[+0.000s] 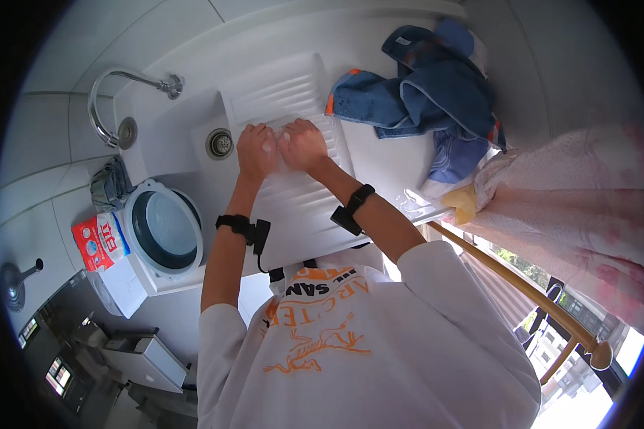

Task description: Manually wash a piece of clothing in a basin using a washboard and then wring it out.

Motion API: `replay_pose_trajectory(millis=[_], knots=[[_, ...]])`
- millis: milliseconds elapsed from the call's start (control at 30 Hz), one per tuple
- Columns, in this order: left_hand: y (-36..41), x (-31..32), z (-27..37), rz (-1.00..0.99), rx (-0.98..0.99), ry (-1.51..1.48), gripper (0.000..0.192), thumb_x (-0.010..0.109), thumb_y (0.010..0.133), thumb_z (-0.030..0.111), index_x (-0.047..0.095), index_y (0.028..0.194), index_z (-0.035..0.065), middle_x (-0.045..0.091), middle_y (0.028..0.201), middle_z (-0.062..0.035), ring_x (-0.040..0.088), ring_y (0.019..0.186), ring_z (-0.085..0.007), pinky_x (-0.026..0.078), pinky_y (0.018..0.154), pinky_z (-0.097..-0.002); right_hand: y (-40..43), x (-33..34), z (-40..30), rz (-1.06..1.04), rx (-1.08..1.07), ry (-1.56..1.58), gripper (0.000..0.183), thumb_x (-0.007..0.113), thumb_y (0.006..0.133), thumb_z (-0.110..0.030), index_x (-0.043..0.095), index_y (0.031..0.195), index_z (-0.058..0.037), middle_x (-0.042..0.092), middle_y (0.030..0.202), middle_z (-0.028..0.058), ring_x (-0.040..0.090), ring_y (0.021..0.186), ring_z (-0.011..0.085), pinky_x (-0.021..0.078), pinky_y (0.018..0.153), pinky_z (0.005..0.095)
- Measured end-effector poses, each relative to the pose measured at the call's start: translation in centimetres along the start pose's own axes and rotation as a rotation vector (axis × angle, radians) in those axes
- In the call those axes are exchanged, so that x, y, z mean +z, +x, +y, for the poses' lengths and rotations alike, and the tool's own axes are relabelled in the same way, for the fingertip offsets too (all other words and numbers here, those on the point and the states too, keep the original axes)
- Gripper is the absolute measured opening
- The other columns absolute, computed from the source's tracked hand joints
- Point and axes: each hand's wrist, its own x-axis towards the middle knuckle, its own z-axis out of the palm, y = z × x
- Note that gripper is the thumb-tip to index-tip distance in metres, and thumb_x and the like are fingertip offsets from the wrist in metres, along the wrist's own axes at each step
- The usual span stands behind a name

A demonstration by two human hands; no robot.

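Observation:
My left hand and my right hand are side by side, fingers curled, over the ribbed white washboard of a laundry sink. A thin whitish wet material shows between them, and both seem to grip it. Most of it is hidden by the fingers, so I cannot tell whether it is cloth or film. White patches like suds cling to the thumbs. Left of my hands lies the sink basin with its metal drain strainer.
Dark blue towels with orange corners lie heaped at right, over a lighter blue cloth. A curved chrome faucet arches at left. Below it are a grey-white plastic basin and a red detergent bag. A pink curtain hangs at right.

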Motion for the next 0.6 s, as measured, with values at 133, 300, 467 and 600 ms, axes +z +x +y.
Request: replay_pose_trajectory(millis=[133, 300, 467, 600], knots=[[0.5, 0.5, -0.8, -0.281, -0.035, 0.239, 0.016, 0.05, 0.083, 0.011, 0.061, 0.076, 0.0016, 0.062, 0.082, -0.0148, 0.056, 0.078, -0.0365, 0.047, 0.066, -0.0462, 1.6, -0.4, -0.7, -0.171, 0.122, -0.113, 0.026, 0.053, 0.08, -0.023, 0.066, 0.067, -0.0056, 0.068, 0.084, 0.0141, 0.061, 0.084, 0.0306, 0.0482, 0.081, 0.0405], [4.6, -0.5, 0.6, -0.187, -0.14, 0.329, 0.02, 0.048, 0.087, 0.013, 0.063, 0.078, 0.0038, 0.06, 0.08, -0.014, 0.057, 0.079, -0.0352, 0.047, 0.067, -0.0458, 4.3, -2.5, -0.7, 0.008, 0.093, -0.239, 0.03, 0.054, 0.085, -0.027, 0.067, 0.068, -0.0051, 0.066, 0.077, 0.013, 0.061, 0.084, 0.0314, 0.0475, 0.079, 0.0438], [7.3, -0.4, 0.3, -0.016, -0.019, 0.424, 0.019, 0.051, 0.085, 0.015, 0.064, 0.076, 0.0048, 0.064, 0.086, -0.0099, 0.059, 0.087, -0.03, 0.044, 0.08, -0.0434, 6.5, -3.4, 0.6, 0.168, -0.047, -0.347, 0.024, 0.058, 0.082, -0.028, 0.067, 0.076, -0.0073, 0.065, 0.083, 0.0095, 0.059, 0.09, 0.0281, 0.0424, 0.079, 0.042], [6.8, 1.7, -0.4, -0.158, -0.187, 0.416, 0.018, 0.05, 0.084, 0.014, 0.064, 0.08, 0.0044, 0.064, 0.089, -0.0094, 0.059, 0.088, -0.0299, 0.044, 0.081, -0.0452, 5.9, -1.6, 1.4, 0.1, 0.084, -0.329, 0.022, 0.057, 0.081, -0.027, 0.067, 0.083, -0.0071, 0.064, 0.09, 0.01, 0.058, 0.09, 0.0285, 0.0412, 0.08, 0.0446]])
